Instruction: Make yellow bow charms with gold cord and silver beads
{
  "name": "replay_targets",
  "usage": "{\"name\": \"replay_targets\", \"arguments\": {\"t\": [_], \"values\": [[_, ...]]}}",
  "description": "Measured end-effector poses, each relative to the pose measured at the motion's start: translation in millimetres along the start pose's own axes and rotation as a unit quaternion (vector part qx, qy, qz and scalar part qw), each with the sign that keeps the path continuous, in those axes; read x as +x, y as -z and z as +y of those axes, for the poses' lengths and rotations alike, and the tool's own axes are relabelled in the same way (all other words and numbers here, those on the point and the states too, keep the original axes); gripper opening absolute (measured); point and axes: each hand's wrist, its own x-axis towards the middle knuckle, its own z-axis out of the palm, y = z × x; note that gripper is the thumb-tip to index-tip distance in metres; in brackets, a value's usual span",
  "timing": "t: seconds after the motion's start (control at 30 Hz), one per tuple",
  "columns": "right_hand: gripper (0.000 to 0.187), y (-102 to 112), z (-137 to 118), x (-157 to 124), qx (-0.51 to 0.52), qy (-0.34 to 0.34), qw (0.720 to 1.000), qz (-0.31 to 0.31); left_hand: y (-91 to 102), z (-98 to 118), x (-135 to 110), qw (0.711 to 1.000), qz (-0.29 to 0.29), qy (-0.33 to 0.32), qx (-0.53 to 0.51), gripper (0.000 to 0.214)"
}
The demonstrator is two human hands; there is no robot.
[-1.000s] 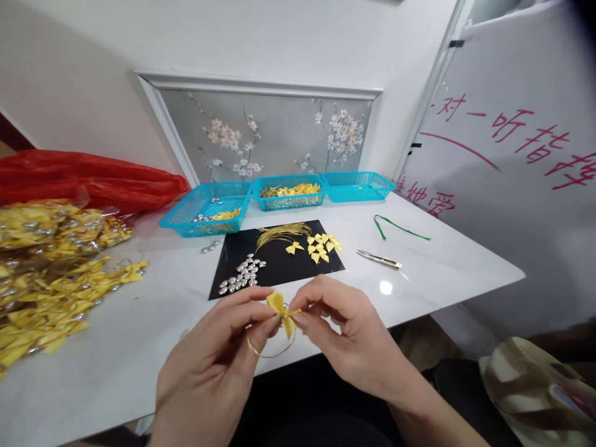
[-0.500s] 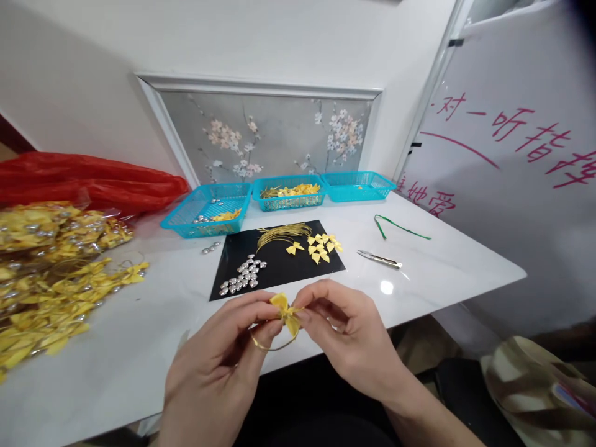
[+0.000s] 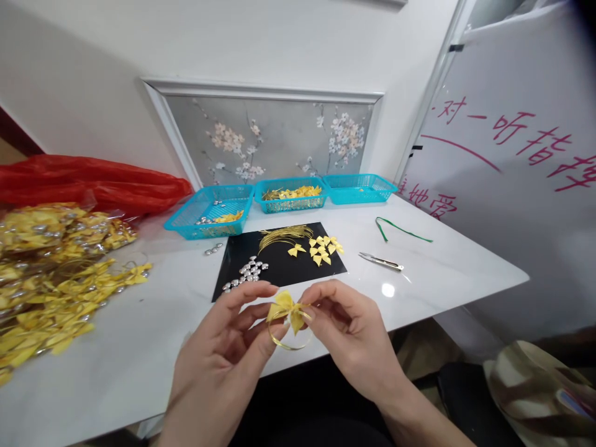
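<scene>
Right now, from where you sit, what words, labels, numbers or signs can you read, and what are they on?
"对一听指", handwritten in magenta on the white board; the next character, at the picture's edge, is probably "挥".
"她爱", lower on the same board; the character before it is partly cut off, unreadable.
I can make out no lettering on the snips or blue baskets.

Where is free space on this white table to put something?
Glossy white tabletop is bare at its right end, beyond the thin green ribbon and silver metal snips, and between the heap of yellow fabric bows and the rectangular black mat. Crowded: the heap, parts of the mat, and the front edge, where left hand and right hand flank a yellow bow.
</scene>
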Motion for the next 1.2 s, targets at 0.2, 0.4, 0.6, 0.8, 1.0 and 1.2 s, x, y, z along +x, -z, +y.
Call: {"name": "replay_targets", "arguments": {"t": [0.2,0.4,0.6,0.8,1.0,1.2], "values": [[0.001,0.0,0.6,0.3,-0.012,0.002,1.0,-0.001,5.5,-6.5,3.1,0.998,0.003,0.034,-0.047,0.041],[0.002,-3.8,6.8,-0.4,-0.031,-0.004,0.999,-0.02,3.8,-12.3,3.4,1.0,-0.006,0.027,-0.007,0.01],[0.016,3.7,12.8,5.2,-0.037,-0.016,0.998,-0.051,6.1,-13.0,10.0,0.926,0.026,0.239,-0.29,0.014],[0.03,3.5,9.6,42.5,-0.139,0.043,0.973,-0.176,8.0,-10.7,11.7,0.826,0.024,0.36,-0.434,0.034],[0.01,-20.2,13.3,83.2,-0.194,0.038,0.95,-0.243,7.6,-12.9,26.1,0.764,0.032,0.386,-0.517,0.05],[0.013,-52.1,29.1,114.0,-0.239,0.014,0.937,-0.253,19.0,-33.0,30.9,0.764,0.09,0.371,-0.52,0.021]]}}
